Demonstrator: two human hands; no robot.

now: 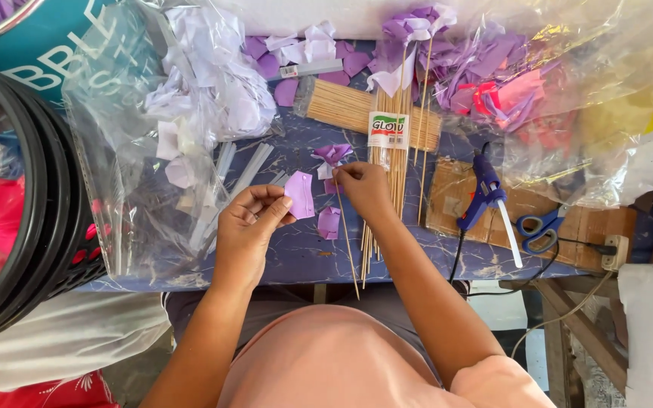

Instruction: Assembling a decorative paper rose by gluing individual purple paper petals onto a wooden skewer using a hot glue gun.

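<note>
The left grip (249, 223) pinches a lilac paper petal (299, 194) between thumb and fingertips, above the blue marbled counter (296, 253). The right grip (363, 189) is closed on the top of a thin bamboo skewer (348, 242), just beside the petal. More purple petals (329, 222) lie under the hands. A bundle of skewers (389, 132), a blue glue gun (485, 189) and blue scissors (540, 229) lie to the right.

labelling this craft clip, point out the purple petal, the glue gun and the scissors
purple petal (299, 194), head view, middle of the paper
glue gun (485, 189), head view, blue body
scissors (540, 229), head view, blue handle loops
</note>
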